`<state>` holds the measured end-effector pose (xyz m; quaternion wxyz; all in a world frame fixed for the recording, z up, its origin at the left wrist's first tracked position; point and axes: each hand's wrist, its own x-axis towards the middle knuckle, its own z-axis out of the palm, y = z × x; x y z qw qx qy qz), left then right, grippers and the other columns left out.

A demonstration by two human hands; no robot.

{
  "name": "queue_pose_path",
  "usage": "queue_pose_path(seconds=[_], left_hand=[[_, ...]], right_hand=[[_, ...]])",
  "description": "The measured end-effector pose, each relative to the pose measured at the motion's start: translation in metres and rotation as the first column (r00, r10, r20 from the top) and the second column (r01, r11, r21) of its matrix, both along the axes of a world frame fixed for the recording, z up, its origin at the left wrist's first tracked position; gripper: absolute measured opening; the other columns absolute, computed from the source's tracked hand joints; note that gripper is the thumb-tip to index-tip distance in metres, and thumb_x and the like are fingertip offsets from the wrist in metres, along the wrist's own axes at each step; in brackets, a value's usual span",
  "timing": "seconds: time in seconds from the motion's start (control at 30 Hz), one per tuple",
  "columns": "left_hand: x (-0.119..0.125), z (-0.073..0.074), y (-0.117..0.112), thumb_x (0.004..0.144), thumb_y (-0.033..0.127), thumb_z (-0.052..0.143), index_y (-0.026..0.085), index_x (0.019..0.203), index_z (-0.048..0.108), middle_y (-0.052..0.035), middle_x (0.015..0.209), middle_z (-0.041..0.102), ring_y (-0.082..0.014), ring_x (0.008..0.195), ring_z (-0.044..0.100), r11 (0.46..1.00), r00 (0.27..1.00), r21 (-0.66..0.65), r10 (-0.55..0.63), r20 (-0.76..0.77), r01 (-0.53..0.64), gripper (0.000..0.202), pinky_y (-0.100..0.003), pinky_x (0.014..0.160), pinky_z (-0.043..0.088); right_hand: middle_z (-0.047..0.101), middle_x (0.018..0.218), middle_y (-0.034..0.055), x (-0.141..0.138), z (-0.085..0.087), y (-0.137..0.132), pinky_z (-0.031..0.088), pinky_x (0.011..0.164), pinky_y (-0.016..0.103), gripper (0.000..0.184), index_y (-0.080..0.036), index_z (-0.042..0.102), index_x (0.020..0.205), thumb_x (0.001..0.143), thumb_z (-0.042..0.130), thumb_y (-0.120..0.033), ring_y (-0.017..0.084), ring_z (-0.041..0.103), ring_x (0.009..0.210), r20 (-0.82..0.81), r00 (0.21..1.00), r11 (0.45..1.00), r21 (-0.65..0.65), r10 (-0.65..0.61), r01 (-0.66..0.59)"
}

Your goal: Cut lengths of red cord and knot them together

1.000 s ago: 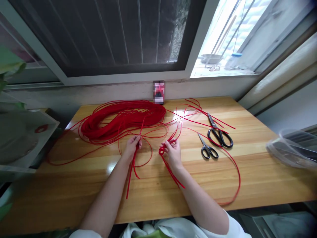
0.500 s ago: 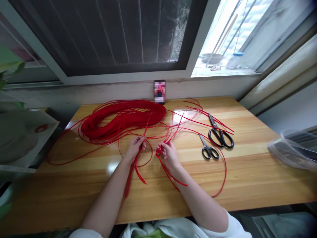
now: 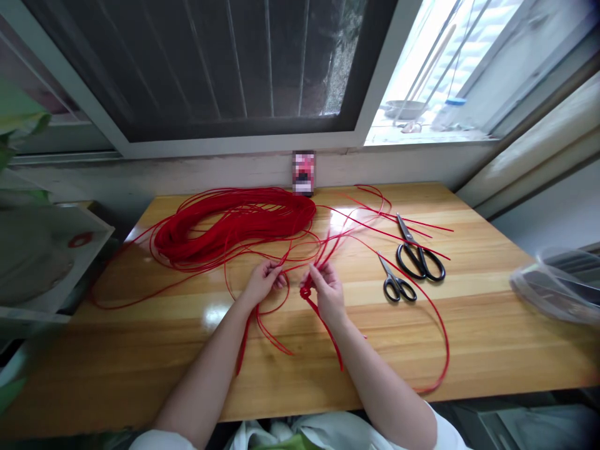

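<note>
A long red cord lies in a loose, heaped bundle [image 3: 229, 225] at the back left of the wooden table [image 3: 469, 331], with thin strands trailing from it across the wood. My left hand [image 3: 262, 282] pinches several strands, and their ends hang toward me. My right hand [image 3: 327, 292] grips strands just above a small red knot [image 3: 305, 292]. A doubled length of cord runs down from that knot. The hands are a short way apart. Long strands reach right, around two pairs of black-handled scissors.
Large scissors [image 3: 419, 259] and smaller scissors [image 3: 397, 286] lie right of my hands. A blurred upright card [image 3: 304, 173] stands against the wall. A clear plastic bag [image 3: 557, 287] sits at the right. A shelf and plant leaves [image 3: 19, 119] border the left; a screened window is behind.
Both hands have shifted slightly right and the left hand has turned. The knot now sits closer under my right hand, and the long cord loop at right has changed shape.
</note>
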<state>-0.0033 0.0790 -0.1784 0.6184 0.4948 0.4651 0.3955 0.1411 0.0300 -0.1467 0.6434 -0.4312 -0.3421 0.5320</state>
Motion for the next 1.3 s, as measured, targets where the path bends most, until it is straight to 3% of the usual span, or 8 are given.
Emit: queue_pose_path(seconds=[0.1,0.2,0.3,0.47,0.87,1.03,1.17,1.3], left_hand=[[0.002,0.002,-0.004,0.072,0.037,0.057,0.017,0.067,0.045,0.0025,0.052,0.059,-0.0091,0.043,0.052,0.999,0.999,0.028,-0.047,-0.009,0.047,0.024,-0.020,0.044,0.038],[0.001,0.006,-0.007,0.072,0.037,0.057,0.017,0.068,0.047,0.0022,0.053,0.058,-0.0099,0.045,0.053,0.996,0.995,0.001,-0.092,-0.030,0.093,0.023,-0.020,0.042,0.036],[0.000,0.009,-0.007,0.071,0.036,0.058,0.016,0.072,0.052,-0.0006,0.062,0.061,-0.0119,0.053,0.057,0.993,0.993,-0.038,-0.111,-0.040,0.110,0.021,-0.019,0.043,0.036],[0.000,0.008,-0.005,0.065,0.031,0.064,0.013,0.067,0.059,0.0005,0.061,0.057,-0.0090,0.053,0.050,0.997,0.997,0.071,-0.031,-0.063,0.036,0.019,-0.020,0.049,0.037],[-0.002,0.009,-0.007,0.064,0.036,0.067,0.010,0.067,0.063,-0.0001,0.057,0.058,-0.0080,0.050,0.048,0.993,0.995,-0.068,-0.100,0.020,0.101,0.026,-0.021,0.052,0.036],[-0.002,0.009,-0.006,0.062,0.035,0.069,0.011,0.071,0.065,-0.0006,0.060,0.060,-0.0080,0.052,0.050,0.997,0.997,-0.051,-0.062,0.055,0.064,0.026,-0.020,0.052,0.037],[-0.005,0.012,-0.005,0.063,0.037,0.068,0.011,0.070,0.065,-0.0001,0.059,0.058,-0.0078,0.051,0.049,0.992,0.992,-0.059,-0.112,0.058,0.115,0.027,-0.020,0.049,0.037],[-0.006,0.015,-0.007,0.064,0.038,0.067,0.011,0.071,0.063,0.0001,0.059,0.058,-0.0077,0.050,0.049,0.983,0.984,-0.078,-0.158,0.077,0.164,0.028,-0.020,0.050,0.039]], right_hand=[[0.062,0.057,-0.0027,-0.008,-0.012,0.004,0.044,0.048,0.023,0.026,-0.021,0.045,0.070,0.072,0.062,-0.040,0.011,0.057,0.050,0.071,0.980,0.980,-0.079,0.187,-0.182],[0.063,0.059,-0.0021,-0.011,-0.025,0.011,0.043,0.047,0.022,0.029,-0.021,0.046,0.069,0.068,0.064,-0.043,0.012,0.057,0.049,0.118,0.958,0.956,-0.164,0.262,-0.242],[0.059,0.054,-0.0042,-0.008,-0.031,0.015,0.040,0.045,0.022,0.032,-0.021,0.046,0.067,0.063,0.067,-0.044,0.011,0.053,0.045,0.205,0.955,0.968,-0.180,0.213,-0.177],[0.053,0.053,-0.0053,-0.003,-0.030,0.010,0.038,0.044,0.021,0.028,-0.021,0.048,0.067,0.066,0.066,-0.042,0.010,0.051,0.046,0.265,0.942,0.976,-0.131,0.206,-0.176],[0.049,0.049,-0.0068,-0.005,-0.053,0.018,0.034,0.039,0.021,0.030,-0.021,0.044,0.070,0.064,0.066,-0.041,0.010,0.048,0.042,0.302,0.948,0.987,-0.152,0.103,-0.059],[0.051,0.051,-0.0058,-0.004,-0.052,0.019,0.034,0.039,0.021,0.031,-0.021,0.041,0.068,0.066,0.064,-0.042,0.011,0.050,0.043,0.266,0.956,0.985,-0.152,0.124,-0.086],[0.049,0.052,-0.0071,-0.004,-0.040,0.017,0.033,0.039,0.019,0.026,-0.020,0.043,0.069,0.065,0.063,-0.035,0.008,0.046,0.042,0.234,0.966,0.985,-0.155,0.106,-0.070],[0.046,0.047,-0.0101,-0.001,-0.027,0.014,0.030,0.035,0.019,0.027,-0.020,0.050,0.085,0.064,0.063,-0.030,0.006,0.039,0.035,0.141,0.962,0.956,-0.217,0.233,-0.200]])
